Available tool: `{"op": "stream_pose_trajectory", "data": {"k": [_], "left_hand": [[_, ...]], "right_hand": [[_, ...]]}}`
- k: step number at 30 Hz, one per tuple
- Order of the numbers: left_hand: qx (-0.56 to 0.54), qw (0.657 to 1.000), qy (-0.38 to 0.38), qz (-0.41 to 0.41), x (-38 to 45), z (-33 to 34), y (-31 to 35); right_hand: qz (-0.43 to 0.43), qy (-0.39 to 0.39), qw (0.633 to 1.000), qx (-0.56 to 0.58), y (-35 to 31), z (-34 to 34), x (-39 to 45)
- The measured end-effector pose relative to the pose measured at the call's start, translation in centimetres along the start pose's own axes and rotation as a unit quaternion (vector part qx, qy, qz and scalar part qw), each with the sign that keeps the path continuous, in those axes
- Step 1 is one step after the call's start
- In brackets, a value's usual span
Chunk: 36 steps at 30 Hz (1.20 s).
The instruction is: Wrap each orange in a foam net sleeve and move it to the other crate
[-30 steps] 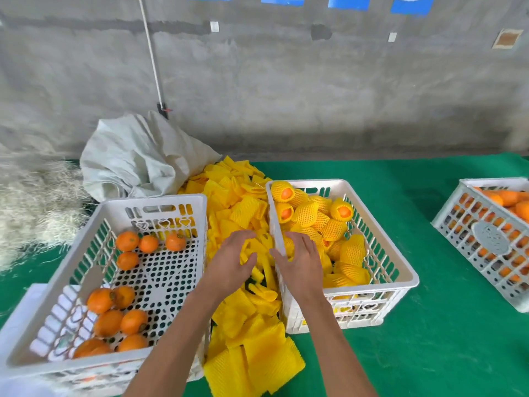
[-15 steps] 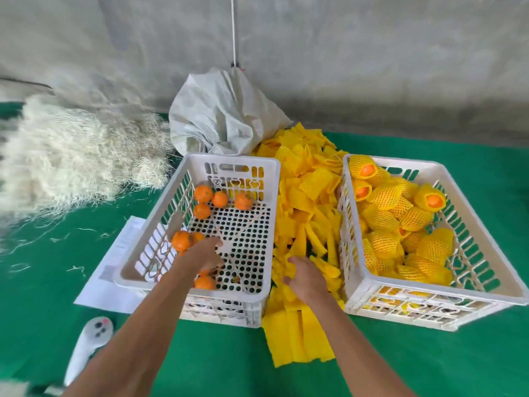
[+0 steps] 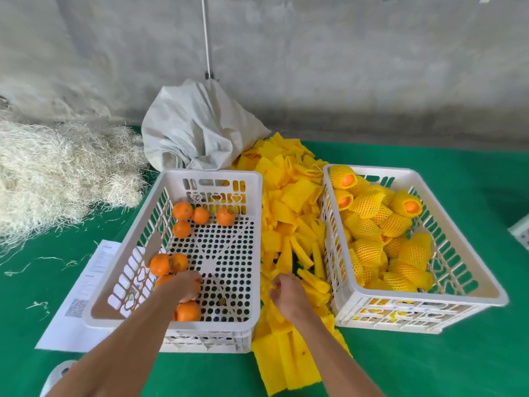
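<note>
Since the earlier frame, we are closing our left hand over an orange in the lower-left crate, while our right hand is pinching a foam sleeve at lower centre; wrapping comes next.

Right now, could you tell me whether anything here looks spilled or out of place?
Yes: the yellow foam net sleeves lie in a loose heap on the green table, spilling from the grey sack down between the two crates. A small dark scrap, possibly a stem, sits on the left crate floor.
</note>
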<state>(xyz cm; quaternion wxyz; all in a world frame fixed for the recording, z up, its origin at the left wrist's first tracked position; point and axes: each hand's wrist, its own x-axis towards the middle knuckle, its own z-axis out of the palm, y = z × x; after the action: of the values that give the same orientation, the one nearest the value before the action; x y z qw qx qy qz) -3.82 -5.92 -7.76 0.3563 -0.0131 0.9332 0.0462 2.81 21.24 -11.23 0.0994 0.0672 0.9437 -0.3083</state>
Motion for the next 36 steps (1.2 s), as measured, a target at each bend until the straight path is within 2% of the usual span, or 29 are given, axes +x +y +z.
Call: {"op": "stream_pose_trajectory", "data": {"k": [4, 7, 12, 16, 18, 21, 23, 26, 28, 30, 33, 36], "left_hand": [[-0.058, 0.995, 0.078, 0.006, 0.7, -0.4, -0.2], [-0.164, 0.968, 0.186, 0.039, 0.6, -1.2, 0.2], [-0.289, 0.862, 0.381, 0.166, -2.4, -3.4, 5.2], [-0.322, 0.754, 0.462, 0.338, -5.6, -4.4, 11.0], [-0.323, 0.731, 0.458, 0.388, -6.4, -4.1, 13.6], [-0.373, 0.738, 0.401, 0.393, -6.6, -2.4, 16.7], [-0.399, 0.740, 0.378, 0.388, -6.5, -1.2, 17.7], [-0.413, 0.729, 0.366, 0.405, -6.1, -0.1, 17.8], [-0.435, 0.730, 0.342, 0.401, -5.9, -0.1, 17.6], [-0.449, 0.728, 0.336, 0.394, -5.6, -0.2, 17.4], [-0.472, 0.717, 0.316, 0.403, -5.8, -0.2, 17.7], [-0.505, 0.724, 0.262, 0.391, -6.0, -0.1, 17.8]], "right_hand": [[-0.020, 0.055, 0.997, 0.049, -1.1, -1.6, 0.3], [-0.044, 0.115, 0.989, 0.086, -1.9, -3.5, 0.0], [-0.085, 0.233, 0.958, 0.146, -3.6, -7.8, -0.3], [-0.107, 0.302, 0.925, 0.205, -4.9, -10.5, -0.4], [-0.103, 0.326, 0.907, 0.245, -5.2, -11.3, -0.5], [-0.084, 0.326, 0.880, 0.335, -5.3, -12.1, -1.3], [-0.085, 0.293, 0.872, 0.383, -4.8, -12.2, -2.2], [-0.098, 0.213, 0.883, 0.406, -3.3, -12.0, -3.0], [-0.122, 0.159, 0.879, 0.434, -2.4, -11.7, -3.3], [-0.149, 0.138, 0.870, 0.449, -2.0, -11.4, -3.3], [-0.158, 0.169, 0.871, 0.432, -1.8, -11.3, -3.2], [-0.148, 0.213, 0.872, 0.415, -1.6, -11.4, -3.1]]}}
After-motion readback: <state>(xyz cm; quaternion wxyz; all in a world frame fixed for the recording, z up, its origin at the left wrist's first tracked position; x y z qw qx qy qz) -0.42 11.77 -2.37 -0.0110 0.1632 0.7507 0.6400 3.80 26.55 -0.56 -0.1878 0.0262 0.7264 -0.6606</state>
